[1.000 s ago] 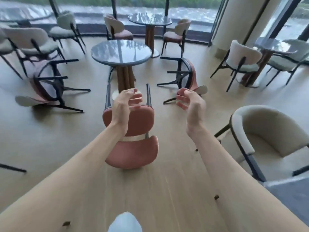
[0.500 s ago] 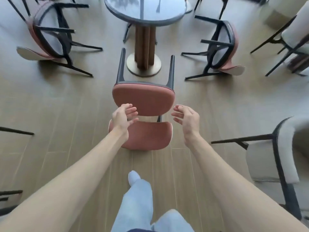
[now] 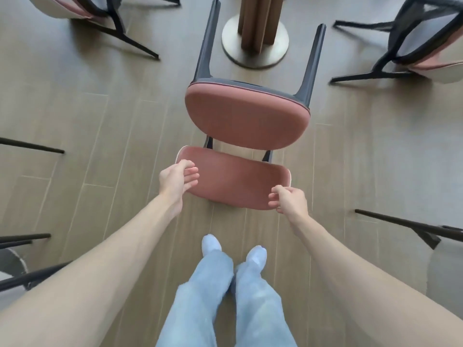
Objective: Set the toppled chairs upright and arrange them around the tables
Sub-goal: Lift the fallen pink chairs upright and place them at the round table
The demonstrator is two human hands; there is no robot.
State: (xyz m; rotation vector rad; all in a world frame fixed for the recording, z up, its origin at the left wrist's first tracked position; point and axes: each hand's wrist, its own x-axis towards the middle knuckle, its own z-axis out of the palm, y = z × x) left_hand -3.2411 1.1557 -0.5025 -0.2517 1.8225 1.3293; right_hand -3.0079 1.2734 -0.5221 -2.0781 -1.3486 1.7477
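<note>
A pink chair (image 3: 246, 116) lies toppled on its back on the wood floor, its seat facing me and two black legs pointing away toward the table's pedestal base (image 3: 255, 50). The pink backrest (image 3: 235, 182) rests flat on the floor, nearest to me. My left hand (image 3: 176, 180) curls around the backrest's left edge. Fingers of my right hand (image 3: 288, 200) are closed on its lower right corner. Two more toppled chairs lie on their sides, one at the upper left (image 3: 87, 11) and one at the upper right (image 3: 426, 46).
Black chair legs jut in from the left edge (image 3: 32, 146) and lower left (image 3: 25, 237). Another black leg (image 3: 400, 222) and a pale chair (image 3: 446, 271) stand at the right. My feet in pale shoes (image 3: 233, 249) stand just behind the backrest.
I have stepped closer and my view has tipped down. Both hands dropped from above the seat to the backrest and closed on its two ends.
</note>
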